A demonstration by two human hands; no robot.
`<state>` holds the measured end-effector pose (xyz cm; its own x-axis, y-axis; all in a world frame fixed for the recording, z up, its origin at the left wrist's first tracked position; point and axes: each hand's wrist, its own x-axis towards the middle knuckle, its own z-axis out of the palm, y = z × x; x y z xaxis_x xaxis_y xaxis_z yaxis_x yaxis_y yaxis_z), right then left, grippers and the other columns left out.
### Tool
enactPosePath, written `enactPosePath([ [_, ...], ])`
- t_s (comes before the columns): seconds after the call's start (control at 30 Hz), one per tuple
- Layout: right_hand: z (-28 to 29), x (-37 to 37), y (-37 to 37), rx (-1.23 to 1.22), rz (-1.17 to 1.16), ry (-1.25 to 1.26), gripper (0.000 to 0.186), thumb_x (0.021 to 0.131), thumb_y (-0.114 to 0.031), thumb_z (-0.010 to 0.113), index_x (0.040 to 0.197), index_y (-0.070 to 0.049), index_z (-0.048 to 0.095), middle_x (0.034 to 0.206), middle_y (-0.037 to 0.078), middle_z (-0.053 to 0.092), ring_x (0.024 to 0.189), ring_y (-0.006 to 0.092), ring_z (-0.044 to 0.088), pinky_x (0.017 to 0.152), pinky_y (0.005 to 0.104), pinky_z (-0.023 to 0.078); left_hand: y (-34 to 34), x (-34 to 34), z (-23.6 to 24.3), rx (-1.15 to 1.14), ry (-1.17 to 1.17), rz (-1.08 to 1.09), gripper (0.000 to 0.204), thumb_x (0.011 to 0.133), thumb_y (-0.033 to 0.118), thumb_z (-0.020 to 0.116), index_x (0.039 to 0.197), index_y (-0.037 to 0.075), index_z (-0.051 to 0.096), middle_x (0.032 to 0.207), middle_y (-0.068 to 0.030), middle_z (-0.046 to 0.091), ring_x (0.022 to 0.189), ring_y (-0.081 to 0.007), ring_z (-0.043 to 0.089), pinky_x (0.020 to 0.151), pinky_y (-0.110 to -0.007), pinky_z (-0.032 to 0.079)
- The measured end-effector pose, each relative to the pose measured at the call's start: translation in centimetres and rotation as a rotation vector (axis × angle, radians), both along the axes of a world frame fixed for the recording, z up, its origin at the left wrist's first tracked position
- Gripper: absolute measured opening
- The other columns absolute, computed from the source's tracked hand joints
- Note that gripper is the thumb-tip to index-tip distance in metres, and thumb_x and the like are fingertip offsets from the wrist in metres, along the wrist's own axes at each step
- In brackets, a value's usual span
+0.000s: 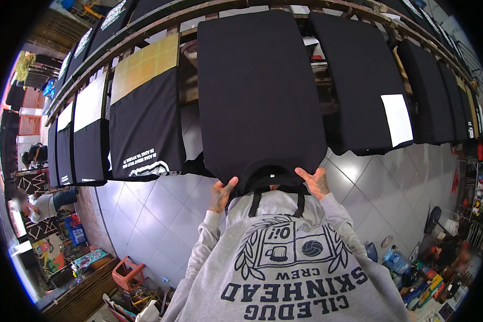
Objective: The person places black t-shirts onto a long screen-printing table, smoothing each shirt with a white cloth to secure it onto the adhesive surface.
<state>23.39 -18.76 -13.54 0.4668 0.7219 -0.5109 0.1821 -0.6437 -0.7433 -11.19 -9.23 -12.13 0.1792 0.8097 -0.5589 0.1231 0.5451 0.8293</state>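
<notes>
Left hand and right hand pinch a black shirt near its collar, seemingly straightening it; the next pull likely needs evenness.

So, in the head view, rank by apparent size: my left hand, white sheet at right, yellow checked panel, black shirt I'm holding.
1. Black shirt
2. Yellow checked panel
3. White sheet
4. Left hand

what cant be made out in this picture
Head view, left hand and right hand: most fingers, hidden under the black shirt.
Head view, whatever supports that shirt: covered by its cloth.
Head view, collar label: too small to read.
Head view, grey sweatshirt: lower part cut off by the bottom edge.
</notes>
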Motion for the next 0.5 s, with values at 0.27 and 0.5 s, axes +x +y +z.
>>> enactPosePath([
  [0.27,-1.6,-0.1,-0.7,0.174,-0.077,0.084,0.072,0.067,-0.061,0.089,0.074,0.005,0.061,0.073,0.009,0.066,0.069,0.0184,0.061,0.064,0.0352,0.051,-0.1,-0.4,-0.5,-0.008,0.073,-0.035,0.040,0.086,0.037,0.083,0.093,-0.001,0.075,0.091,-0.0003,0.073,0.081,-0.0059,0.060,0.076,-0.023,0.050],
  [0.5,-0.3,-0.1,-0.1,0.088,-0.035,0.090,0.065,0.070,-0.054,0.090,0.077,0.006,0.065,0.075,0.010,0.069,0.069,0.0180,0.064,0.064,0.0349,0.051,-0.5,-0.7,-1.1,-0.006,0.077,-0.004,0.034,0.088,0.031,0.082,0.097,-0.001,0.076,0.095,-0.0006,0.073,0.084,-0.0059,0.061,0.079,-0.023,0.050],
])
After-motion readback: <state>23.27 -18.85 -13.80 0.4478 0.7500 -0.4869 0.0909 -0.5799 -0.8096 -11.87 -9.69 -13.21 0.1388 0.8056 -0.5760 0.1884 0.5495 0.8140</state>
